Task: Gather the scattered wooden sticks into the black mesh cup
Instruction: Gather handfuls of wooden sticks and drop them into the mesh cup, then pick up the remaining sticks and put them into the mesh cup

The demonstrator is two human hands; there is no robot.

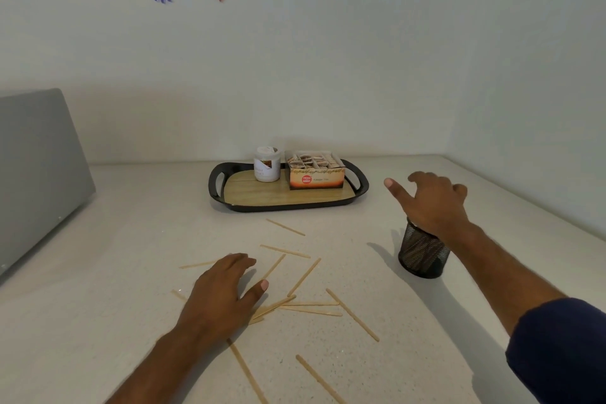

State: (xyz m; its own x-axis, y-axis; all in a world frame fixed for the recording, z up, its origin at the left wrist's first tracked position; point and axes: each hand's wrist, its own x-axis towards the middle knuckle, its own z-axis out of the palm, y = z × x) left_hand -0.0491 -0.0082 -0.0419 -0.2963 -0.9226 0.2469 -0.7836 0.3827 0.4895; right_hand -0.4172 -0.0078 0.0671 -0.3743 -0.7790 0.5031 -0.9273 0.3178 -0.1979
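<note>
Several thin wooden sticks (303, 277) lie scattered across the white counter in front of me. My left hand (223, 292) rests flat on the counter among them, fingers spread, covering parts of a few sticks. A black mesh cup (423, 254) stands upright to the right. My right hand (433, 203) hovers just above and behind the cup's rim, fingers apart, holding nothing. The wrist hides part of the rim. I cannot tell what is inside the cup.
A black tray (216, 187) with a wooden base sits at the back, carrying a white jar (267, 164) and an orange box of sachets (316, 170). A grey appliance (36, 174) stands at the left. Walls close the back and right.
</note>
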